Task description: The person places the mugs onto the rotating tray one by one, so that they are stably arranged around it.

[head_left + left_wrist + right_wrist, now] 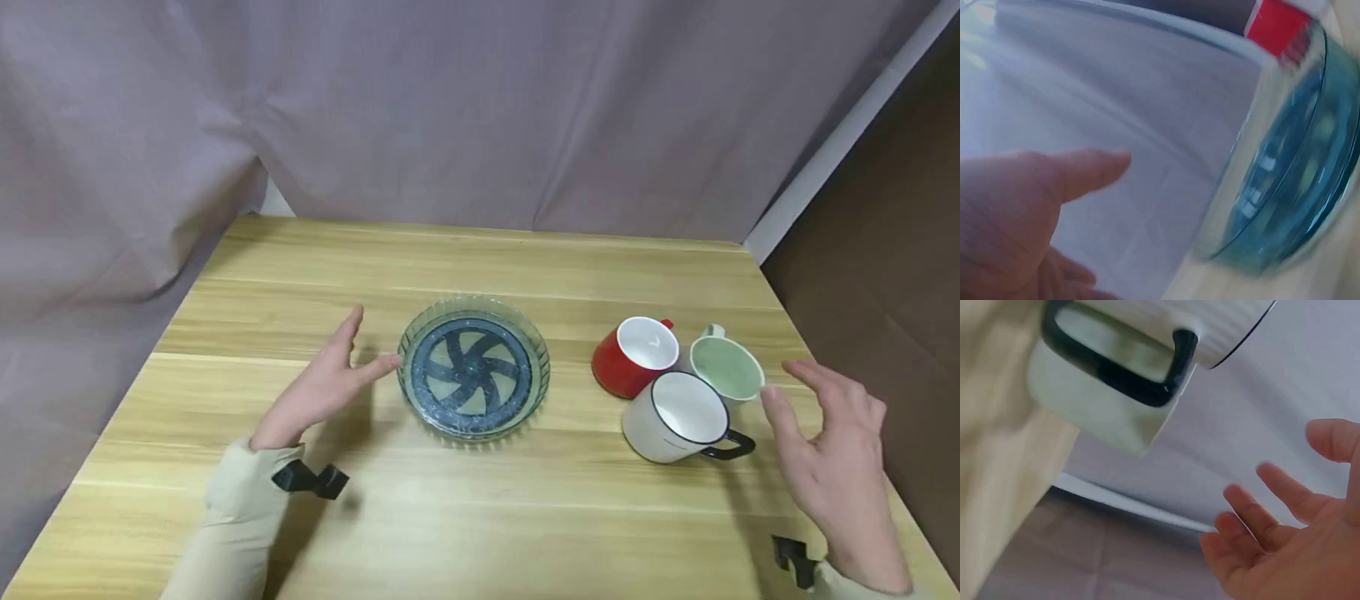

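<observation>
A round glass dish with a fluted rim and a dark swirl pattern on its bottom stands mid-table. To its left my left hand hovers with thumb and fingers spread, holding nothing; the thumb tip appears close to the rim. Three mugs cluster on the right: a red mug with a white inside, a pale green mug, and a white mug with a black rim and black handle. Right of them my right hand is held up, fingers loosely bent, with nothing in its grasp.
The wooden table carries all of these. A grey-purple cloth hangs behind the table and on the left side. Brown cloth hangs along the right edge. A black strap mount sits on each wrist.
</observation>
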`<state>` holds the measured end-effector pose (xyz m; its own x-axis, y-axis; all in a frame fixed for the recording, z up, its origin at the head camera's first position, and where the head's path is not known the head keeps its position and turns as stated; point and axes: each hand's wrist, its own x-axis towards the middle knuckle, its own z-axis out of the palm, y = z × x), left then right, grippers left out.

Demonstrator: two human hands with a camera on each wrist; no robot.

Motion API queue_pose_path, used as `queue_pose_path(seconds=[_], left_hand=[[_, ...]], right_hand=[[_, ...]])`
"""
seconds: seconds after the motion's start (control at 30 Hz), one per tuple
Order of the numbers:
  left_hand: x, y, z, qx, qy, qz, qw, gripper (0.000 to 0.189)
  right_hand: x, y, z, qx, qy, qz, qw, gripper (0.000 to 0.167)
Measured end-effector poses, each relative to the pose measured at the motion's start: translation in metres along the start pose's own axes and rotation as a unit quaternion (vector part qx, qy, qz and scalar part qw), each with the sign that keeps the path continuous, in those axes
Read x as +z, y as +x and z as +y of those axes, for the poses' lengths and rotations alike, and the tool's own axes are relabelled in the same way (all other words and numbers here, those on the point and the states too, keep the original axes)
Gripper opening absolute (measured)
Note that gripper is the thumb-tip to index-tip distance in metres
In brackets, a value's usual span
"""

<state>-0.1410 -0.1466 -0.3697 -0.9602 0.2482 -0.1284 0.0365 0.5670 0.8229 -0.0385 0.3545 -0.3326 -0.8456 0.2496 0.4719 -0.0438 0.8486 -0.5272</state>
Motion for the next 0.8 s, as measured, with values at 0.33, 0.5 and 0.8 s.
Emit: queue_pose_path(seconds=[0.33, 0.5, 0.8], left_hand=[[0.034, 0.004, -0.015, -0.004, -0.287, 0.001, 0.958, 0.097], [0.041, 0.0, -0.029, 0.001, -0.335, -0.014, 0.9421, 0.098], [0.06, 0.011, -0.026, 0.017, -0.267, -0.045, 0.9625, 0.114]], right_hand=[[0.002, -0.059, 0.028, 0.129, 0.031, -0.022, 0.991, 0.039], [0.016, -0.073, 0.038, 0.163, 0.04, -0.079, 0.9827, 0.047], [0.032, -0.066, 0.038, 0.223, 0.108, -0.051, 0.9674, 0.038]])
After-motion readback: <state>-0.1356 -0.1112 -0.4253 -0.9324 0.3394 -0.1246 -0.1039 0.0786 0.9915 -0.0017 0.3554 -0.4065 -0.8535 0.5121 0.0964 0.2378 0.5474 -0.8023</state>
